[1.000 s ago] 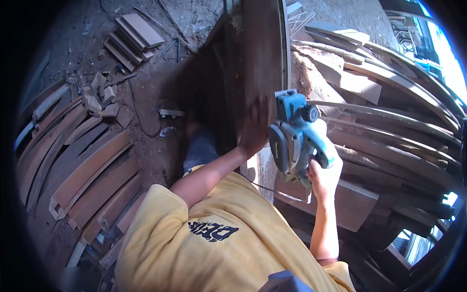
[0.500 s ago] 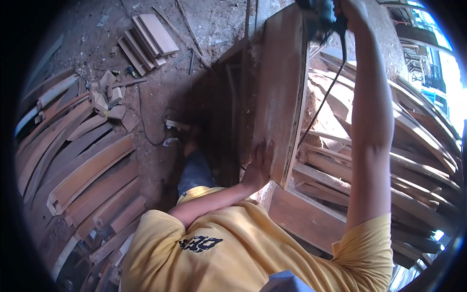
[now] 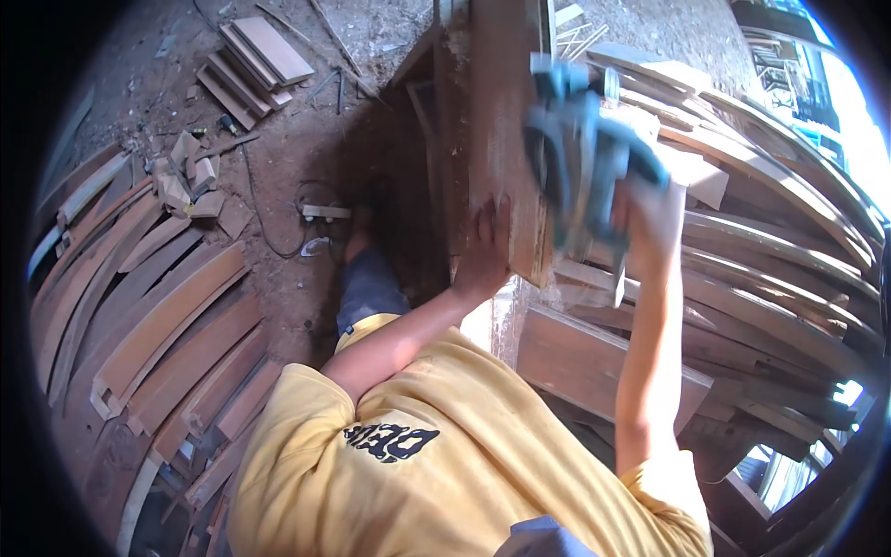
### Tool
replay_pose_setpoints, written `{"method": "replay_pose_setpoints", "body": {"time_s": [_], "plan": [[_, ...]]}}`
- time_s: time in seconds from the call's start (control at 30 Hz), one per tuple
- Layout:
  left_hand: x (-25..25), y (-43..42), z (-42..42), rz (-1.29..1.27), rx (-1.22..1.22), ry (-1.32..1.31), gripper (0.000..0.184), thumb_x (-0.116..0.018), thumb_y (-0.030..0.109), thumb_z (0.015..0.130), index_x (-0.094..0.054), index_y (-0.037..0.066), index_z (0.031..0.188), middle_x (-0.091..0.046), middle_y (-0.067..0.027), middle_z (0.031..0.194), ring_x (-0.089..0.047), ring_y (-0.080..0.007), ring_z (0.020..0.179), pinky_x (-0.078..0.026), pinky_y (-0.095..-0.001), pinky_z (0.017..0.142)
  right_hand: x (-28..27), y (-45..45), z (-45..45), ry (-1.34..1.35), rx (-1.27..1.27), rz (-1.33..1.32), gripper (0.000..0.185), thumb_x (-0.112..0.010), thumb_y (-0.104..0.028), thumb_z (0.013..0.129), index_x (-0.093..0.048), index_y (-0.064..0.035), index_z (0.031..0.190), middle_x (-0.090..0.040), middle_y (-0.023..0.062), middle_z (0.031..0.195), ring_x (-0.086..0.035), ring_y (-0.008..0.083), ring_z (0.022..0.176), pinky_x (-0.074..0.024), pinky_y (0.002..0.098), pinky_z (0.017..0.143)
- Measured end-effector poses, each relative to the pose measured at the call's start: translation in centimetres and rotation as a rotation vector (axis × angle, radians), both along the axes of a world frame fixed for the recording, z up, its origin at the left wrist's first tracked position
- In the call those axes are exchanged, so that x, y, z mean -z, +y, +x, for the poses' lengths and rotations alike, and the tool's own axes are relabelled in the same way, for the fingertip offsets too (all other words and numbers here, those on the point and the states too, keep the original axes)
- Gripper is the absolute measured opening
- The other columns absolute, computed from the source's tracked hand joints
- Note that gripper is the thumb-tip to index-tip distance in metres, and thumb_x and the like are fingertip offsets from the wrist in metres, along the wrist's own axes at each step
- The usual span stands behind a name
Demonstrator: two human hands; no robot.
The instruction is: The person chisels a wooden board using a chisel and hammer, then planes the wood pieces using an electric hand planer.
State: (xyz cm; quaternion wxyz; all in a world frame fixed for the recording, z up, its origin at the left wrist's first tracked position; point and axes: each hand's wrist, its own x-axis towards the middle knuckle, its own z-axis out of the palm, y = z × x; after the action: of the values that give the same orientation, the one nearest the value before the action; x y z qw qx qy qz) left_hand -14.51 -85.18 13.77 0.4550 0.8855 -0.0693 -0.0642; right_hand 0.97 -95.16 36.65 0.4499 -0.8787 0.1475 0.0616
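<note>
A long wooden board (image 3: 501, 111) lies lengthwise ahead of me on a wooden support (image 3: 499, 327). My left hand (image 3: 484, 255) rests on the board's near end, fingers stretched out and flat against the wood. My right hand (image 3: 652, 223) is closed round the handle of a teal electric planer (image 3: 585, 153), held at the board's right side. The planer is smeared by motion, and I cannot tell whether it touches the board's edge.
Curved timber pieces (image 3: 176, 348) are piled on the left, and more long curved pieces (image 3: 770, 269) on the right. Short planks (image 3: 266, 51) are stacked on the dirt floor at the upper left, beyond wood offcuts (image 3: 190, 181). A cord (image 3: 255, 209) trails across the floor.
My right hand has drawn the planer back from the board's far end toward me, and the arm is now bent. My left hand stays on the near end. The view has shifted slightly.
</note>
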Motion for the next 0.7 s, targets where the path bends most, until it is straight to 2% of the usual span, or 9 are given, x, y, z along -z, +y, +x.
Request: {"method": "replay_pose_setpoints", "body": {"time_s": [0.07, 0.2, 0.23, 0.27, 0.4, 0.47, 0.57, 0.63, 0.7], "plan": [[0.5, -0.1, 0.1, -0.061, -0.024, -0.010, 0.112, -0.078, 0.011, 0.081, -0.008, -0.008, 0.167, -0.026, -0.0406, 0.162, -0.034, -0.0586, 0.146, -0.039, -0.0596, 0.121, -1.5, -1.1, -10.4, 0.118, -0.012, -0.311, 0.034, -0.063, -0.001, 0.076, -0.072, 0.0014, 0.109, -0.068, 0.0045, 0.074, -0.064, 0.0136, 0.058, -0.0513, 0.0284, 0.057], [1.9, -1.0, 0.0, -0.009, -0.070, -0.064, 0.112, -0.078, 0.019, 0.085, -0.008, -0.003, 0.169, -0.030, -0.0353, 0.163, -0.048, -0.0578, 0.135, -0.049, -0.0621, 0.109, -1.8, -3.6, -25.4, 0.245, 0.286, 0.094, 0.049, -0.062, 0.006, 0.081, -0.063, 0.0056, 0.129, -0.066, 0.0048, 0.078, -0.061, 0.0105, 0.058, -0.0492, 0.0268, 0.054], [1.8, -1.0, 0.0, -0.066, -0.101, -0.078, 0.110, -0.075, 0.010, 0.082, -0.009, -0.003, 0.170, -0.030, -0.0370, 0.161, -0.042, -0.0593, 0.139, -0.051, -0.0614, 0.107, -1.9, -3.2, -25.6, 0.242, 0.302, 0.076, 0.045, -0.063, 0.006, 0.081, -0.065, 0.0063, 0.126, -0.067, 0.0049, 0.078, -0.061, 0.0101, 0.059, -0.0491, 0.0269, 0.054], [1.7, -1.0, 0.0, -0.125, -0.131, -0.091, 0.109, -0.072, 0.000, 0.080, -0.010, -0.002, 0.170, -0.031, -0.0386, 0.160, -0.037, -0.0609, 0.143, -0.053, -0.0608, 0.106, -1.6, -3.4, -25.1, 0.216, 0.299, 0.081, 0.045, -0.063, 0.006, 0.081, -0.065, 0.0063, 0.126, -0.067, 0.0049, 0.078, -0.061, 0.0101, 0.059, -0.0491, 0.0269, 0.054], [1.4, -1.1, -0.3, 0.027, -0.080, -0.094, 0.109, -0.075, 0.005, 0.080, -0.012, -0.002, 0.170, -0.030, -0.0385, 0.161, -0.038, -0.0610, 0.143, -0.054, -0.0575, 0.107, -1.4, -1.9, -19.8, 0.164, 0.165, -0.030, 0.042, -0.064, 0.006, 0.082, -0.068, 0.0051, 0.124, -0.069, 0.0065, 0.079, -0.061, 0.0086, 0.058, -0.0480, 0.0265, 0.054], [1.4, -0.9, 0.1, -0.057, -0.110, -0.185, 0.111, -0.077, 0.009, 0.081, -0.010, -0.003, 0.169, -0.029, -0.0396, 0.162, -0.039, -0.0609, 0.142, -0.050, -0.0574, 0.112, -1.5, -0.9, -15.6, 0.195, 0.161, -0.051, 0.044, -0.065, 0.006, 0.083, -0.068, 0.0040, 0.128, -0.067, 0.0044, 0.074, -0.059, 0.0077, 0.056, -0.0468, 0.0260, 0.052], [-0.3, 0.2, 0.4, -0.130, -0.038, 0.038, 0.112, -0.079, 0.011, 0.082, -0.007, -0.007, 0.167, -0.026, -0.0435, 0.161, -0.036, -0.0602, 0.144, -0.042, -0.0577, 0.118, -1.0, 0.5, -8.6, 0.073, 0.070, -0.014, 0.042, -0.066, 0.004, 0.087, -0.069, 0.0030, 0.129, -0.064, 0.0019, 0.069, -0.055, 0.0069, 0.050, -0.0435, 0.0257, 0.047], [-0.4, 0.2, 0.5, -0.079, -0.019, 0.053, 0.112, -0.079, 0.011, 0.082, -0.007, -0.007, 0.167, -0.025, -0.0445, 0.161, -0.034, -0.0612, 0.144, -0.039, -0.0594, 0.120, -0.7, 1.9, -3.0, -0.013, 0.020, 0.015, 0.015, -0.064, 0.002, 0.088, -0.069, 0.0041, 0.102, -0.056, -0.0003, 0.062, -0.051, 0.0073, 0.047, -0.0390, 0.0251, 0.044], [-0.4, 0.0, 0.3, -0.030, 0.005, 0.072, 0.112, -0.079, 0.012, 0.083, -0.007, -0.006, 0.167, -0.024, -0.0455, 0.162, -0.032, -0.0622, 0.145, -0.037, -0.0610, 0.121, 0.0, 2.6, 3.7, -0.013, 0.012, -0.009, 0.006, -0.067, -0.003, 0.089, -0.066, 0.0013, 0.094, -0.056, 0.0012, 0.062, -0.052, 0.0096, 0.048, -0.0408, 0.0268, 0.044]]}}
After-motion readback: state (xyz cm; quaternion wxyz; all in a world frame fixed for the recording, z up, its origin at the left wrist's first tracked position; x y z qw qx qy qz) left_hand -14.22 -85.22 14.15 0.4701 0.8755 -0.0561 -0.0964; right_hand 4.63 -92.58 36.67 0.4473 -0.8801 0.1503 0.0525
